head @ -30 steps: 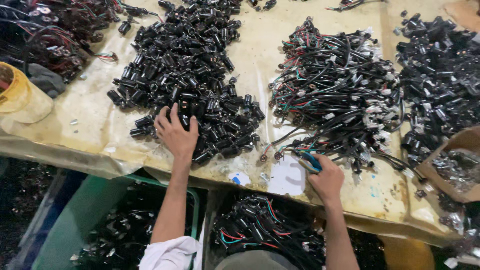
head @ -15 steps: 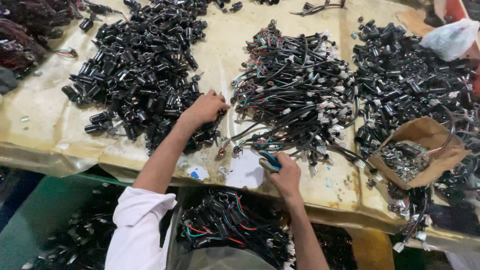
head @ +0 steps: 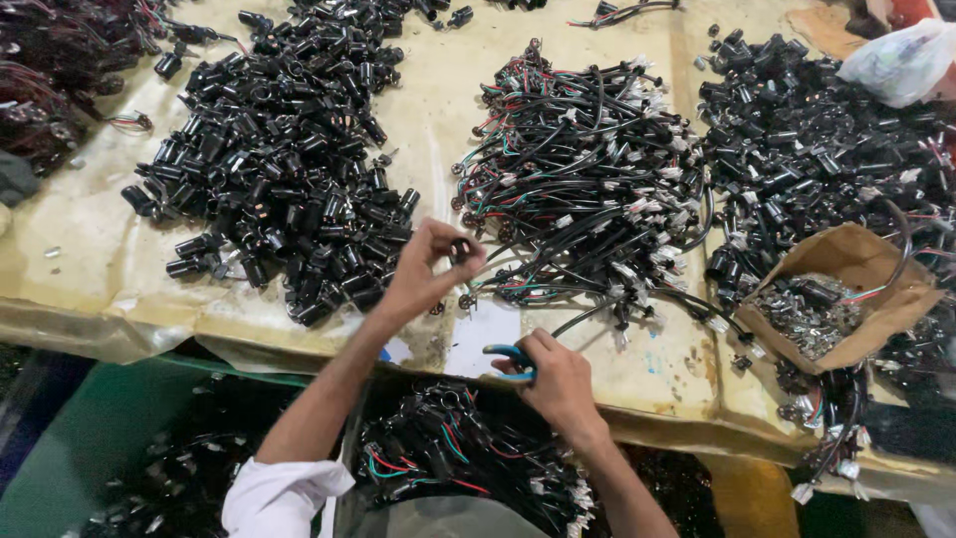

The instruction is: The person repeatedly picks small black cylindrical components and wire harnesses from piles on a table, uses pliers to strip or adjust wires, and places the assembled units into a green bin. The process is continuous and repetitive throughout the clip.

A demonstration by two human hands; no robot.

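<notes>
Yellowish sheeting covers the bench (head: 90, 259), worn and stained, and we count four heaps on it. At the left lies one heap of black sockets (head: 289, 179), too many to count. In the middle sits one tangle of wires (head: 588, 189), black with red, green and white leads. At the right spreads a second heap of sockets with wires (head: 817, 139). A darker heap (head: 50, 90) fills the top left corner.

We see two hands. Our left hand (head: 423, 274) is raised just off the bench between the first two heaps, its fingers (head: 443, 239) pinched nearly closed on one small black ring part (head: 461, 249). Our right hand (head: 558, 384) rests at the near edge of the bench, fingers curled shut around one blue-handled tool (head: 508, 359); its working end is hidden.

One white paper slip (head: 483, 329) lies flat between the hands. One torn brown cardboard box (head: 846, 299), open and roughly square, sits at the right and holds small silvery parts. One white plastic bag (head: 901, 60) lies crumpled at the top right corner. Below the bench edge, two bins show: a green one (head: 110, 438) at the left and one with wires (head: 448, 458) beneath our arms.
</notes>
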